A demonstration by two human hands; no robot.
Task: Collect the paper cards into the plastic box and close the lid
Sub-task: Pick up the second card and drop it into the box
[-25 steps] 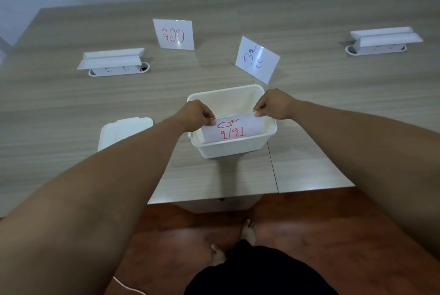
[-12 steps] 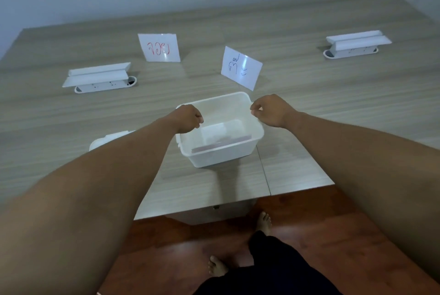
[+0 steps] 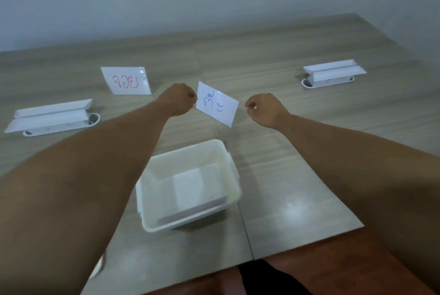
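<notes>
Both hands moved from the plastic box (image 3: 188, 187) rim up to the near card (image 3: 217, 103).
One card lies in the box; two stand outside; lid (image 3: 98, 268) at left, off. Left hand (image 3: 177, 98) pinches the near card's left edge; right hand (image 3: 264, 109) curled, just short of it. Far card (image 3: 126, 80) untouched.

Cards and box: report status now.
Left hand touching blue-ink card; right hand just short. Plastic box open, card inside; red-ink card remains. Nothing blocking.

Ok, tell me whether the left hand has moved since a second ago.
Yes. The left hand has gone from the plastic box rim forward to the green-lettered card.
</notes>
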